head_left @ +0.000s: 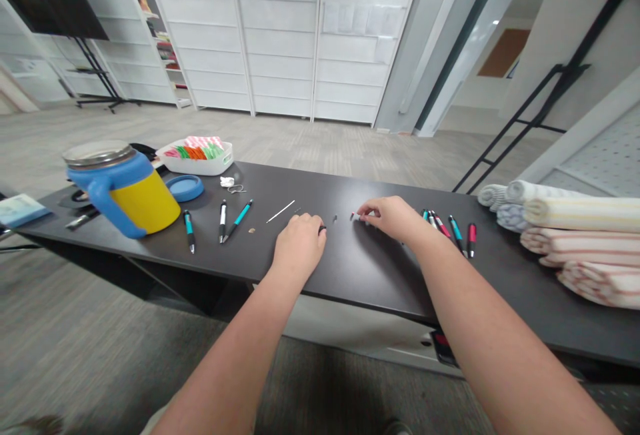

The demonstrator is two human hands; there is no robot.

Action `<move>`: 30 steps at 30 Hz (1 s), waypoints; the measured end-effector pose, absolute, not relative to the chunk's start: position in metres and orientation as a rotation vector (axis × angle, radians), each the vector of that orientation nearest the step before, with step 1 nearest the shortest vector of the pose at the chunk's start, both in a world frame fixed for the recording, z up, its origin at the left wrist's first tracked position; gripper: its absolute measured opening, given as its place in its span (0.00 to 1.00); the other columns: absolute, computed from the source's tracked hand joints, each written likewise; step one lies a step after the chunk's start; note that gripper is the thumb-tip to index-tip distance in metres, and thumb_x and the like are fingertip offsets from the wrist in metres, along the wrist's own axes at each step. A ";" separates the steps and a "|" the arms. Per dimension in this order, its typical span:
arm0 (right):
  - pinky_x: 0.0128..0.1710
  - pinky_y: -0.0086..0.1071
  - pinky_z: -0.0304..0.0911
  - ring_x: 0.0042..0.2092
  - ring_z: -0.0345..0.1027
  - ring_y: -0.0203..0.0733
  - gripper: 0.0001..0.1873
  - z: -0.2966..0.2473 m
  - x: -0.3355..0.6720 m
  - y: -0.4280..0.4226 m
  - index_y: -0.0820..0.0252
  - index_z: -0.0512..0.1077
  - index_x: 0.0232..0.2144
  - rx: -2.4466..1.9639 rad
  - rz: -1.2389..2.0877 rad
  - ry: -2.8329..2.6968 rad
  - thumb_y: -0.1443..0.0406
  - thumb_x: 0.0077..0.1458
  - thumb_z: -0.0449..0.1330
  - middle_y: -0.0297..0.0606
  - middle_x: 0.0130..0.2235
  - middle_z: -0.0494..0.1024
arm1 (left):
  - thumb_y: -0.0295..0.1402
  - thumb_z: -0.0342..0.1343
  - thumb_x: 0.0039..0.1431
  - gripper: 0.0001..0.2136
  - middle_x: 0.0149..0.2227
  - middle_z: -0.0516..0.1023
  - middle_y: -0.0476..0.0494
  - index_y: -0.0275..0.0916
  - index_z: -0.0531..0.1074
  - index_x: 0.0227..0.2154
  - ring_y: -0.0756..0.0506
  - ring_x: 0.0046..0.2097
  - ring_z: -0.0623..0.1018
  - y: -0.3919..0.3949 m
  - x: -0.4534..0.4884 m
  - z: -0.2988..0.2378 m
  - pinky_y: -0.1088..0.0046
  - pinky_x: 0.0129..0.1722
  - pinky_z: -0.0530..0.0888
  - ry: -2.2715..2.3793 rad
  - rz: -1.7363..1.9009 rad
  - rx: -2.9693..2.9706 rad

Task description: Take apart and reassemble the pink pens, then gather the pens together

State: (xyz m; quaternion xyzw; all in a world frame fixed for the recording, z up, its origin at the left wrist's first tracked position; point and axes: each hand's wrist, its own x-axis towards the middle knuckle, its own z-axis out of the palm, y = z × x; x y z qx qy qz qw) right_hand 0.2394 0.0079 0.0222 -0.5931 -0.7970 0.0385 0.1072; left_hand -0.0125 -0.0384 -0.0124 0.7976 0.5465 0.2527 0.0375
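Nearby, a white tray [197,167] holds packets [195,151]

Pens [189,229] glossy plastic; desktop [360,275] matt laminate; mug [125,188] glossy plastic, steel lid [97,153]; towels [585,241] cloth.

On the desk [350,275], the left hand [300,245] and right hand [393,217] rest at twelve o'clock, with small pen parts [335,219] between them. A group of pens [210,225] lies at eleven o'clock, and a tray [195,158] sits behind it. A mug [123,191] stands at half past ten. More pens [447,231] lie at one o'clock, just beside the right hand, and folded towels [580,241] are stacked beyond them at two o'clock.
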 end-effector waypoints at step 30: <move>0.40 0.35 0.67 0.42 0.80 0.48 0.11 0.011 0.247 0.020 0.53 0.84 0.39 -2.215 -0.195 -1.958 0.68 0.56 0.64 0.43 0.39 0.86 | 0.35 0.56 0.68 0.07 0.46 0.76 0.36 0.40 0.76 0.42 0.37 0.50 0.74 -0.042 -0.011 -0.012 0.61 0.48 0.73 1.687 0.863 2.429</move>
